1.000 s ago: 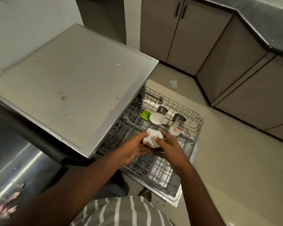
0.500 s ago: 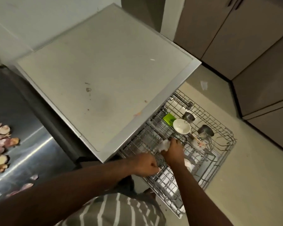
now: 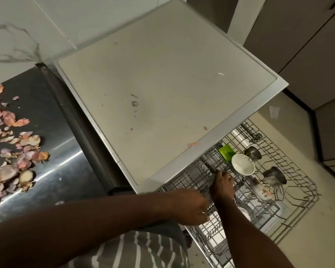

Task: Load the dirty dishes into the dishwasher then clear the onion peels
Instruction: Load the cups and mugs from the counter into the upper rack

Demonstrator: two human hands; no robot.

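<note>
Striped shirt (image 3: 135, 250): nearest to you, at the bottom edge, grey with pale stripes.
Your left hand (image 3: 191, 207): near centre, over the near left part of the rack, fingers curled under; whether they hold anything you cannot tell from here.
Your right hand (image 3: 221, 185): just beyond the left, reaching down into the rack with fingers pointing away; what the fingertips grip, if anything, is hidden.
Dishwasher rack (image 3: 298, 206): grey wire, pulled out over the floor to the right, low beneath the worktop edge.
Patterned cup (image 3: 263, 191): in the rack, right of your right hand, lying tilted, floral print showing.
Steel cup, near (image 3: 275, 176): in the rack, right side, tipped on the tines.
White bowl (image 3: 243, 164): in the rack just beyond your right hand, mouth facing up and toward you.
Steel cup, far (image 3: 252, 152): touching or just behind the bowl's right rim.
Green container (image 3: 226, 151): far left of the bowl, close under the worktop edge.
Dishwasher top (image 3: 162, 89): pale, flat panel filling the centre, marked with small stains and crumbs.
Onion peels (image 3: 14, 147): scattered in a pink and tan heap at the left, on the steel counter.
Steel counter (image 3: 52, 151): dark, glossy, left of the dishwasher top.
Cabinets (image 3: 307, 45): brown doors, far right.
Wall tile (image 3: 17, 35): white with grey veining, far left.
</note>
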